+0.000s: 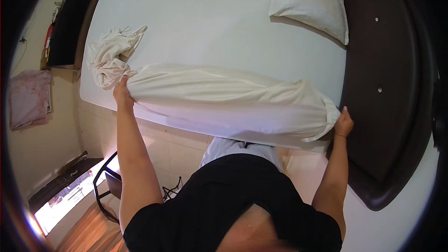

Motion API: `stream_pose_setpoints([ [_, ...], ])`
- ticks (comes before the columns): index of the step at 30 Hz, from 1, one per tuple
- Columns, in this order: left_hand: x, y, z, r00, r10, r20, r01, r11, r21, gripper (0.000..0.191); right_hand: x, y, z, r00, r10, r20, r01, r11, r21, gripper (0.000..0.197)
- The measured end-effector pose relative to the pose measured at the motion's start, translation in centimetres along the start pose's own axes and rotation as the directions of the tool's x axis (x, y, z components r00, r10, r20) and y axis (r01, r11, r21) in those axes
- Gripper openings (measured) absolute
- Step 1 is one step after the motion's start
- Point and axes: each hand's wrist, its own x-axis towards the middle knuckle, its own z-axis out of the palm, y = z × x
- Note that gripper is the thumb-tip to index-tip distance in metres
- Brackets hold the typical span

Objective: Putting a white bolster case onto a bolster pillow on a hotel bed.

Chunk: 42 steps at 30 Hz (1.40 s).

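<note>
Stretched between my two hands is a long cream cloth (217,87), probably a sheet, spanning the near side of the mattress (210,17). My left hand (123,94) grips its left end, beside a crumpled bunch of cream cloth (108,56) lying near the foot of the bed. Whether that bunch joins the stretched cloth, I cannot tell. At the other end, my right hand (344,123) pinches the cloth's hemmed edge close to the dark headboard (381,119). Folds run lengthwise along the cloth, and its near side hangs towards the mattress edge.
A white pillow (309,3) rests at the far right against the headboard. Below the bed is a tiled floor (185,147). To the left stand a black metal frame (99,189) and an orange curtain (89,231). A patterned cloth (29,98) hangs on the wall.
</note>
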Motion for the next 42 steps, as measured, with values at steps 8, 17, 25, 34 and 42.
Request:
stream_pose_setpoints([
  [8, -1.8, -10.1, -7.5, 0.946, -0.221, -0.237, 0.295, 0.892, 0.342, 0.024, -8.0, 2.5, 0.2, 0.927, -0.207, 0.313, 0.170, 0.975, 0.140, 0.037],
  [17, -5.8, -8.4, 6.5, 0.712, 0.461, 0.530, -0.590, -0.018, 0.808, 0.044, -4.0, -2.5, 3.4, 0.959, -0.159, 0.236, 0.081, 0.947, 0.311, 0.038],
  [25, -1.6, -5.8, 6.5, 0.770, -0.585, 0.253, 0.490, 0.797, 0.353, 0.035, -5.4, -5.2, 2.6, 0.785, 0.121, 0.608, 0.104, 0.941, -0.321, 0.056],
  [34, 5.9, -1.5, -9.3, 0.996, -0.062, -0.070, 0.057, 0.996, -0.072, 0.058, -2.8, -1.4, -0.2, 0.992, -0.120, 0.037, 0.122, 0.991, -0.062, 0.042],
  [42, -6.9, -9.8, -2.4, 0.897, -0.424, -0.124, 0.430, 0.902, 0.031, 0.107, -6.4, -1.0, 0.1, 0.997, -0.039, -0.070, 0.036, 0.999, -0.035, 0.028],
])
